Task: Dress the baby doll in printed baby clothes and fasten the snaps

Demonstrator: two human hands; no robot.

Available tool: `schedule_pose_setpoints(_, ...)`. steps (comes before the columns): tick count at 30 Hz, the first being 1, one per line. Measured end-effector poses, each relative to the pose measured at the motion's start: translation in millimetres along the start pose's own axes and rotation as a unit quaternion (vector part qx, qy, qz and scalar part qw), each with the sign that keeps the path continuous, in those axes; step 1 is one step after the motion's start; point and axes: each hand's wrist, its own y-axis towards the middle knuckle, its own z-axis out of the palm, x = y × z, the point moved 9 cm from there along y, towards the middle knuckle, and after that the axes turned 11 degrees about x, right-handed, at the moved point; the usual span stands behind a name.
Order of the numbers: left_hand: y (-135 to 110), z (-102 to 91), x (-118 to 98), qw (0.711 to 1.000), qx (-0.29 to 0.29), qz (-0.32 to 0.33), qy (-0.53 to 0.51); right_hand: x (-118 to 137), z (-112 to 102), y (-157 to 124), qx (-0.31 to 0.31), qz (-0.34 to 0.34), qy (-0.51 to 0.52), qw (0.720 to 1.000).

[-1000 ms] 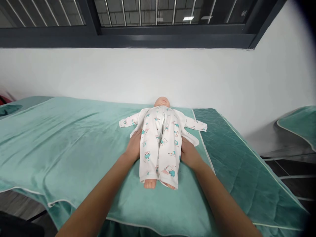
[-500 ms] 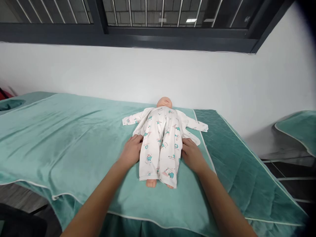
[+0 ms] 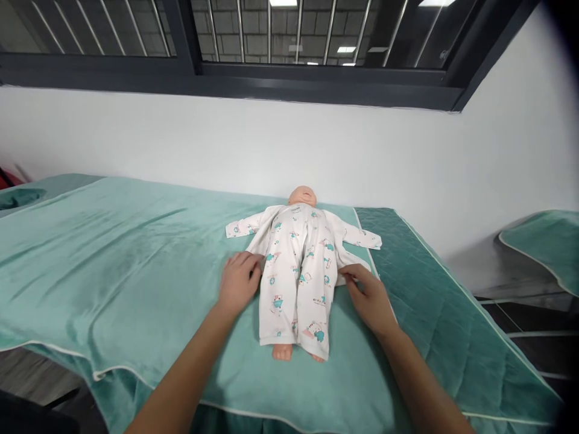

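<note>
A baby doll (image 3: 302, 196) lies on its back on a teal blanket (image 3: 126, 259), head toward the wall, bare feet toward me. It wears white printed trousers (image 3: 298, 283) and an open white printed top (image 3: 350, 238) spread beneath it. My left hand (image 3: 237, 282) rests on the blanket beside the doll's left hip, fingers curled at the lower edge of the top. My right hand (image 3: 371, 298) lies on the other side, fingertips pinching the top's hem.
The blanket covers a padded table with a darker quilted teal cover (image 3: 434, 301) showing at the right. A white wall and a barred dark-framed window (image 3: 294, 36) stand behind. Another teal-covered table (image 3: 547, 241) is at far right, with dark floor between.
Both hands have slid off the doll's thighs outward to the edges of the open top. The view has tilted slightly, so the doll sits lower in the picture.
</note>
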Motion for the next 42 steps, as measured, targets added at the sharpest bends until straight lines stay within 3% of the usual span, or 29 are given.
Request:
schedule_pose_setpoints(3,-4,-12.7,33,0.986,-0.100,-0.135,0.001,-36,-28,3,-0.080,0.103,-0.050,0.990)
schedule_pose_setpoints(5,-5,-11.6,44,0.976,-0.105,-0.189,0.021,-59,-35,9,-0.056,0.184,-0.120,0.974)
schedule_pose_setpoints(10,-4,-6.3,44,0.975,-0.064,-0.210,0.015,-88,-26,20,0.072,0.307,-0.213,0.925)
schedule_pose_setpoints(13,-9,-8.4,49,0.970,-0.076,-0.222,-0.070,-92,-23,19,0.067,0.326,-0.173,0.927)
schedule_pose_setpoints(15,-13,-9.8,55,0.955,-0.097,-0.243,-0.143,-91,-26,20,0.020,0.323,-0.093,0.942)
schedule_pose_setpoints(18,-16,-9.7,58,0.937,-0.115,-0.247,-0.217,-73,-37,27,-0.102,0.276,0.127,0.947)
schedule_pose_setpoints(20,-15,-8.6,57,0.932,-0.114,-0.239,-0.246,-40,-40,42,-0.147,0.202,0.237,0.939)
schedule_pose_setpoints(21,-15,-8.0,56,0.930,-0.114,-0.236,-0.258,-16,-39,52,-0.134,0.151,0.237,0.950)
schedule_pose_setpoints(23,-15,-6.3,55,0.925,-0.113,-0.229,-0.282,40,-20,73,-0.020,0.048,0.157,0.986)
schedule_pose_setpoints(24,-15,-5.2,55,0.922,-0.113,-0.224,-0.294,62,-5,78,0.045,0.014,0.097,0.994)
schedule_pose_setpoints(26,-15,-2.8,55,0.917,-0.113,-0.212,-0.320,88,17,78,0.110,-0.014,-0.012,0.994)
schedule_pose_setpoints(29,-14,0.2,55,0.911,-0.108,-0.196,-0.347,97,30,68,0.130,-0.020,-0.075,0.988)
schedule_pose_setpoints(33,-2,1.1,59,0.920,-0.072,-0.193,-0.334,100,31,53,0.185,-0.022,-0.025,0.982)
schedule_pose_setpoints(38,28,0.6,72,0.963,0.010,-0.219,-0.158,106,19,49,0.248,0.021,0.110,0.962)
schedule_pose_setpoints(40,40,6.2,74,0.973,0.056,-0.211,-0.074,100,7,61,0.211,0.035,0.146,0.966)
schedule_pose_setpoints(42,48,11.8,74,0.975,0.088,-0.200,-0.033,83,-10,84,0.120,0.056,0.151,0.980)
